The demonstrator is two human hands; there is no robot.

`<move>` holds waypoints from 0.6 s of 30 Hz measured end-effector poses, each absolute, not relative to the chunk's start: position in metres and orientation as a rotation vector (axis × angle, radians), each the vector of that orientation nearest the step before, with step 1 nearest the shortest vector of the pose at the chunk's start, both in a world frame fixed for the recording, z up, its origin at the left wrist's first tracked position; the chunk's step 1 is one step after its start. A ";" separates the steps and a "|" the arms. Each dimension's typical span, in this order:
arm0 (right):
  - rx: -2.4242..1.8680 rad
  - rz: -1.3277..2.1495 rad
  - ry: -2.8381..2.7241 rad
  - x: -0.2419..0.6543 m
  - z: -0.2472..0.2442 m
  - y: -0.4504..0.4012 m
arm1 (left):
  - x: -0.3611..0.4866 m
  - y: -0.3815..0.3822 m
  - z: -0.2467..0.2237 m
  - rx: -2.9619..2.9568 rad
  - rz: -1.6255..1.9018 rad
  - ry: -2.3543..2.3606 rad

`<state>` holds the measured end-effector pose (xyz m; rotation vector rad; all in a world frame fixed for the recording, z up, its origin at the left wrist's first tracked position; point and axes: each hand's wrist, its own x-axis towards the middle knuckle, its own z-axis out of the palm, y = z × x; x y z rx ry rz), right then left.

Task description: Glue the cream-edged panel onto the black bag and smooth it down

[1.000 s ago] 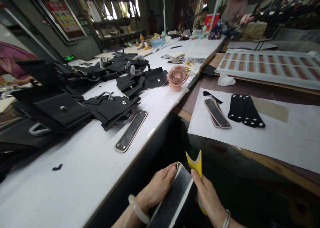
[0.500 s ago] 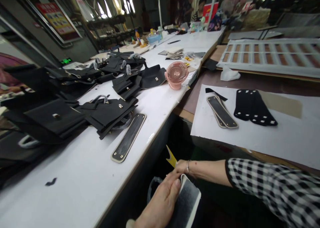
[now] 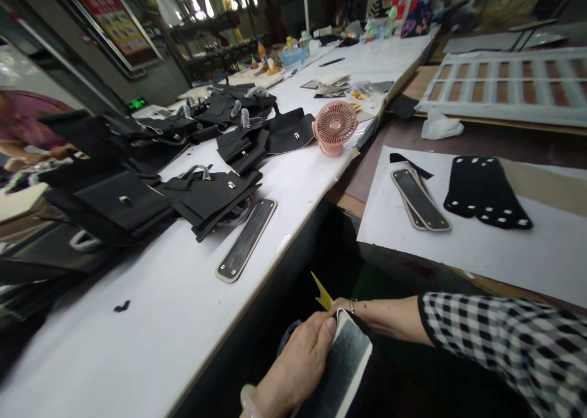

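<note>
My left hand (image 3: 300, 354) is closed on the upper edge of a black bag piece (image 3: 346, 351) with pale edges, its thumb along the near face. The lower part of this piece runs out of the frame. Just beyond, my right hand (image 3: 340, 304) is mostly hidden behind the piece and my left hand. A flat yellow tool (image 3: 323, 296) with a notched, forked end sticks out from my right hand, which seems closed around it. Clear plastic (image 3: 290, 335) shows beside my left hand. The hands are low, in the gap beside the white table (image 3: 183, 338).
A black strap panel (image 3: 247, 241) with metal studs lies near the table edge. Black handbags (image 3: 211, 198) crowd the left, and a pink fan (image 3: 334, 128) stands beyond. Stacked panels (image 3: 419, 199) and black pieces (image 3: 486, 192) lie on the right-hand table. A person (image 3: 34, 121) works at far left.
The view has turned slightly left, so the tables and bags appear farther right. Both hands stay at the black piece, and the yellow tool still protrudes.
</note>
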<state>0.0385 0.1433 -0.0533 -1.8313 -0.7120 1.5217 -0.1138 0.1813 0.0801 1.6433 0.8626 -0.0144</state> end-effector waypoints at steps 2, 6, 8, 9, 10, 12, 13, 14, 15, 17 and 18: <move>-1.851 1.610 -0.776 0.040 -0.049 0.147 | -0.114 0.179 0.078 1.647 0.010 0.889; -1.906 1.716 -0.958 0.057 -0.039 0.164 | -0.113 0.178 0.074 1.599 0.041 0.929; -1.900 1.717 -1.048 0.078 -0.027 0.169 | -0.112 0.179 0.074 1.565 0.051 0.952; -1.875 1.720 -1.095 0.091 -0.018 0.169 | -0.112 0.179 0.074 1.547 0.056 0.967; -1.834 1.735 -1.146 0.106 -0.007 0.169 | -0.112 0.179 0.073 1.528 0.061 0.982; -1.713 1.807 -1.267 0.136 0.018 0.166 | -0.112 0.178 0.072 1.488 0.078 1.024; -1.652 1.873 -1.338 0.149 0.031 0.165 | -0.112 0.178 0.071 1.468 0.088 1.047; -1.610 1.940 -1.419 0.159 0.042 0.165 | -0.113 0.178 0.069 1.455 0.097 1.069; -1.583 2.003 -1.511 0.165 0.052 0.165 | -0.113 0.178 0.068 1.447 0.106 1.087; -1.585 2.031 -1.730 0.168 0.063 0.171 | -0.113 0.178 0.065 1.437 0.122 1.115; -1.608 1.966 -1.852 0.166 0.065 0.176 | -0.114 0.177 0.064 1.431 0.127 1.123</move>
